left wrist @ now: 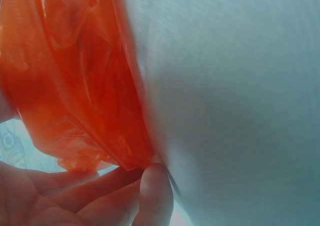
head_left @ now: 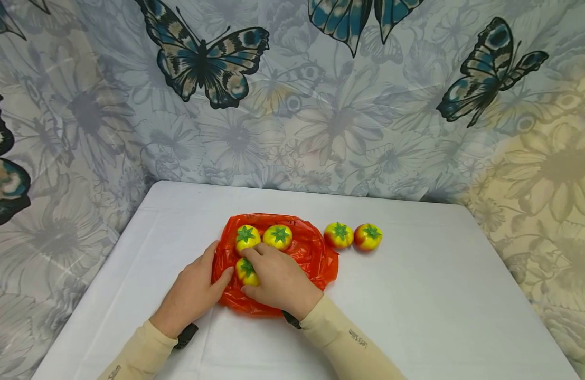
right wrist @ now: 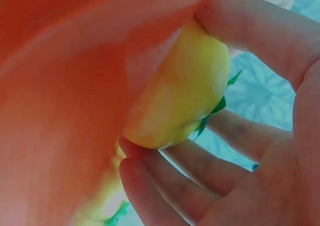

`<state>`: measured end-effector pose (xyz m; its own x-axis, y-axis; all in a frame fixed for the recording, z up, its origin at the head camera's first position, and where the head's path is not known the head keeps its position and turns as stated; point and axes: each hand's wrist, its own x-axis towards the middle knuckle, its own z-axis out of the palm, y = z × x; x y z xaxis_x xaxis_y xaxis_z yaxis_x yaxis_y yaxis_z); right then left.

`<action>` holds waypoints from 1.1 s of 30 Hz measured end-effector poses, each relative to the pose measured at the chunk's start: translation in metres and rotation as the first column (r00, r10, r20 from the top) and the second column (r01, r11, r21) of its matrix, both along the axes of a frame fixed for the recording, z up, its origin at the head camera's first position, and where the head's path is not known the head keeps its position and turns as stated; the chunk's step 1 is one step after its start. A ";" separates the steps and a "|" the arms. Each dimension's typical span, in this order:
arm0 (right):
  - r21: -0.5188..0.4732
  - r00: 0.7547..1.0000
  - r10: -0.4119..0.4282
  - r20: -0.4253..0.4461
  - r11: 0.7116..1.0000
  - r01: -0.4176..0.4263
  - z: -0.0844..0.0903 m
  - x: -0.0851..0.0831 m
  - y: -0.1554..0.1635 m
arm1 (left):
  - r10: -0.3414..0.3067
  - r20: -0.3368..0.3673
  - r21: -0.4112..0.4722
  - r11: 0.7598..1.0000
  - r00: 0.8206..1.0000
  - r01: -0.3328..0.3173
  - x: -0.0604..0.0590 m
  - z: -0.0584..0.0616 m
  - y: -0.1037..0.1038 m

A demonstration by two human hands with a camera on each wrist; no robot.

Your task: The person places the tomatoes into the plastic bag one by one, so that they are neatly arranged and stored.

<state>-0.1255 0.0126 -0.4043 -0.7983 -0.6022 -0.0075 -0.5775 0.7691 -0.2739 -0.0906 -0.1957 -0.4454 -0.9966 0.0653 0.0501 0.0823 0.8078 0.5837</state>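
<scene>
A red plastic bag (head_left: 299,257) lies with its mouth spread wide and its rim rolled outward. My left hand (head_left: 190,289) holds the bag's left side, thumb over the rim and fingers along the outside; in the left wrist view its fingertips (left wrist: 155,183) are low at the bag's side. Inside the bag, my right hand (head_left: 282,278) grips a yellow tomato (right wrist: 182,88) with a green leafy top, thumb on one side and fingers on the other. Behind it in the bag sit two more tomatoes, a left one (head_left: 246,235) and a right one (head_left: 279,237).
Two red-and-yellow tomatoes, one (head_left: 338,236) close to the bag's right rim and another (head_left: 368,237) beside it, rest on the white table (head_left: 430,295). A butterfly-printed cloth (head_left: 340,121) hangs behind the table and at its sides.
</scene>
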 end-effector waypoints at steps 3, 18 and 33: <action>0.007 1.000 -0.004 0.006 1.000 0.004 -0.002 0.000 -0.002 | -0.002 0.009 0.002 1.000 1.000 0.001 -0.001 0.001 0.001; 0.019 1.000 -0.004 0.020 1.000 0.004 -0.006 -0.001 -0.007 | -0.003 0.008 0.001 1.000 1.000 0.003 -0.002 0.002 0.001; 0.037 1.000 0.008 0.011 0.999 -0.008 -0.012 0.001 -0.008 | -0.005 0.004 -0.001 1.000 1.000 0.005 0.002 0.000 0.001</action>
